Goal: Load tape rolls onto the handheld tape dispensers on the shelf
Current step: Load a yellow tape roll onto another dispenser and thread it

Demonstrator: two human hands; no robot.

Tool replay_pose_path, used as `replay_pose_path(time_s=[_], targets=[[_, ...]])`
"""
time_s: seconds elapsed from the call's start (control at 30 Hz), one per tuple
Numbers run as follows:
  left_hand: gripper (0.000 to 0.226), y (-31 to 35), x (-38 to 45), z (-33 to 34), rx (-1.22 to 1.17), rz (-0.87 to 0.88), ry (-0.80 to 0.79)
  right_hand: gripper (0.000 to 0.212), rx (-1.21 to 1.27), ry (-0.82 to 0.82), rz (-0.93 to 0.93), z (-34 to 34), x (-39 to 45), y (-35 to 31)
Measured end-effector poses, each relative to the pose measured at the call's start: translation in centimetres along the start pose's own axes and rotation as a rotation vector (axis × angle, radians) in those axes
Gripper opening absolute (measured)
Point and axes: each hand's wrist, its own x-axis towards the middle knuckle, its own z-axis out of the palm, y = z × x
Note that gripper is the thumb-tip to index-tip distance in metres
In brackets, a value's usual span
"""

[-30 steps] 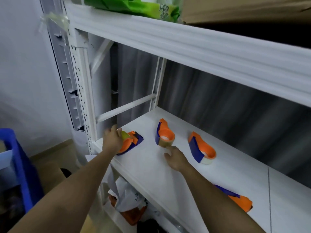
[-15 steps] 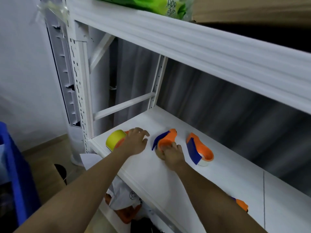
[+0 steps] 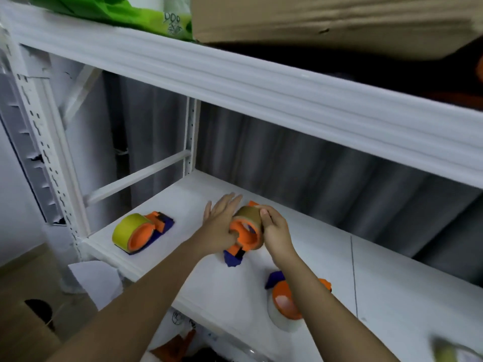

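Observation:
On the white shelf [image 3: 326, 259] three orange and blue tape dispensers are in view. The left dispenser [image 3: 142, 232] lies by the shelf corner with a yellow tape roll on it. The middle dispenser [image 3: 244, 232] carries a brown tape roll [image 3: 248, 214] and is held up between my hands. My right hand [image 3: 274, 229] grips the brown roll from the right. My left hand [image 3: 222, 226] presses flat against the dispenser's left side, fingers spread. A third dispenser [image 3: 286, 303] with a clear roll lies near the front, partly hidden by my right forearm.
An upper shelf beam [image 3: 261, 84] runs overhead, with a green packet [image 3: 125, 11] and a cardboard box [image 3: 326, 19] on top. A white upright post [image 3: 44, 142] stands at the left. Papers and bags sit below the shelf. A blurred tape roll [image 3: 454, 350] shows at the bottom right.
My left hand let go of the yellow-roll dispenser and moved right to the middle dispenser. My right hand lifted that dispenser with its brown roll. The view shifted closer and lower.

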Motion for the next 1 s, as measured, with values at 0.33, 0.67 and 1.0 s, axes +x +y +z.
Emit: replay_pose_path(time_s=[0.33, 0.67, 1.0], targets=[[0.043, 14.2, -0.7, 5.0, 0.100, 0.207, -0.081, 0.031, 0.050, -0.062, 0.176, -15.2, -4.2, -2.8], [0.034, 27.1, -4.6, 14.7, -0.306, 0.107, -0.239, 0.024, -0.072, -0.016, 0.257, -28.7, -11.9, -1.2], [0.024, 34.3, -5.8, 19.8, -0.298, -0.052, -0.093, 0.044, 0.131, 0.102, 0.092, -36.6, -21.9, 2.4]])
